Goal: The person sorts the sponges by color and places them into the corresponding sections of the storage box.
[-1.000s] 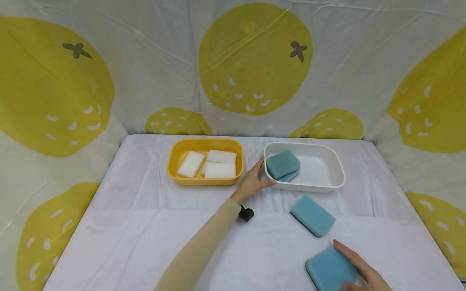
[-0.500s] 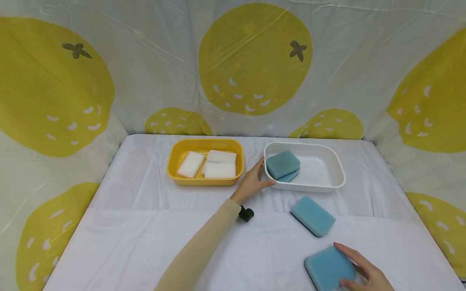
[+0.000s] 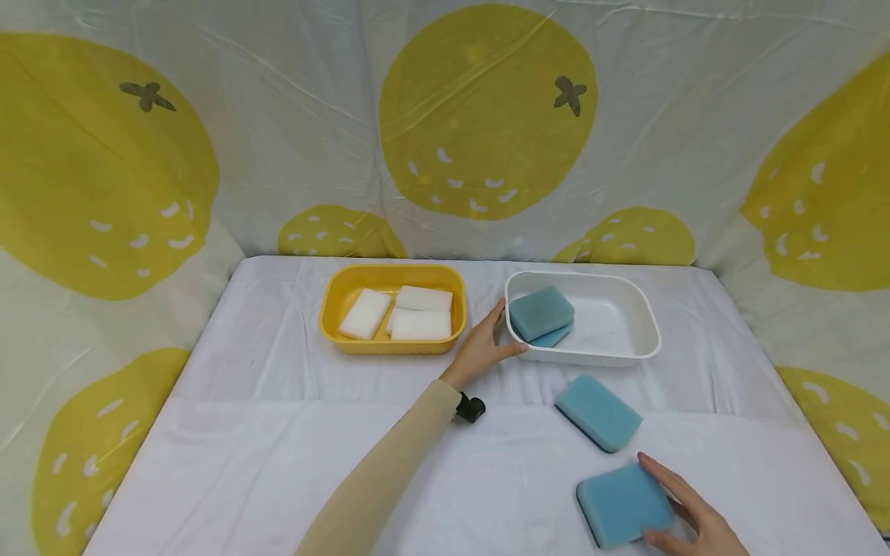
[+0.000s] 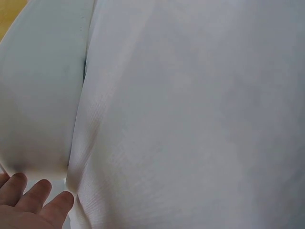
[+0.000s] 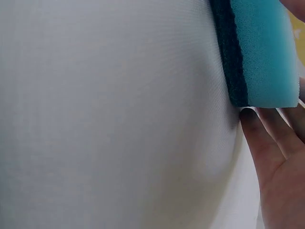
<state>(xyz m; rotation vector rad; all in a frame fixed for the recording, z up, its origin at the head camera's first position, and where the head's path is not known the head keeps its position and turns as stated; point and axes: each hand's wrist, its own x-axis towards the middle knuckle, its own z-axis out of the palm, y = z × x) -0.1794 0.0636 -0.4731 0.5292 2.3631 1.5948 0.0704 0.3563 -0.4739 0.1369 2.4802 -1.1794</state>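
Note:
In the head view my right hand (image 3: pixel 698 513) has its thumb and fingers about the right end of a blue sponge (image 3: pixel 624 506) on the cloth. The right wrist view shows this sponge's dark scouring layer (image 5: pixel 229 52) against the cloth and the fingers at its end. A second blue sponge (image 3: pixel 598 413) lies just beyond. My left hand (image 3: pixel 481 349) touches the left front corner of a white basin (image 3: pixel 621 357), thumb on the front side and fingers along the left side. Inside that basin one blue sponge (image 3: pixel 542 311) rests partly on another (image 3: pixel 554 337).
Left of the white basin stands a yellow basin (image 3: pixel 392 348) holding several white sponges (image 3: pixel 420 325). White cloth (image 3: pixel 278 463) covers the table. A lemon-printed curtain (image 3: pixel 313 116) rises behind and at both sides. My left forearm (image 3: pixel 382 471) crosses the front middle.
My right hand and the near sponge have shifted slightly forward and left, and the sponge has turned a little. The left hand and both basins stay put.

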